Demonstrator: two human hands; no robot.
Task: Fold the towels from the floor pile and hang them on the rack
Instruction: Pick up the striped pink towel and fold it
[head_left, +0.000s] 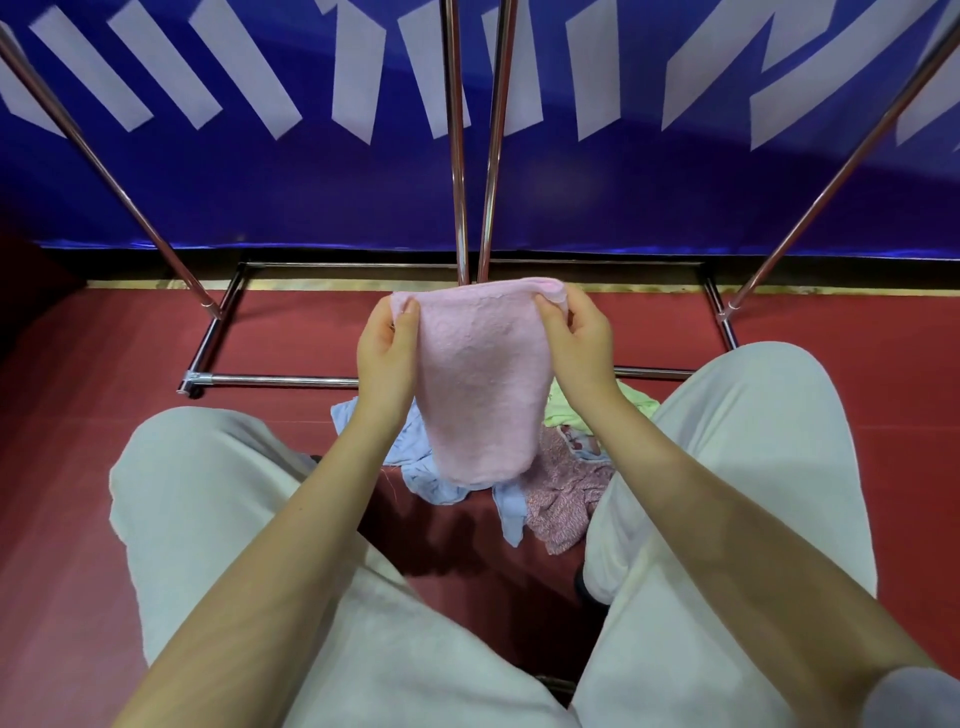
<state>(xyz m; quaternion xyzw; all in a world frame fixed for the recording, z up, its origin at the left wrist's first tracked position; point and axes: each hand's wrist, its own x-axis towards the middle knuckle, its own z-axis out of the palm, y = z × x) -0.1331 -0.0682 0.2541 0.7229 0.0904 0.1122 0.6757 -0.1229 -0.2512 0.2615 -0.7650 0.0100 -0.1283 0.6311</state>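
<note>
Though folded, pink towel (480, 384) slightly rumpled.

Held up between left hand (387, 348) and right hand (574, 338): pink terry towel (480, 384), before chrome tube rack (462, 156); below, on red floor (104, 389), crumpled cloth pile (561, 488) between knees

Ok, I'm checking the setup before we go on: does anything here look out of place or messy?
Only the floor pile: blue, green and patterned cloths lie crumpled between the person's legs, which fits the task. The left hand and right hand pinch the pink towel by its top corners; it hangs straight. The rack shows no damage.
</note>
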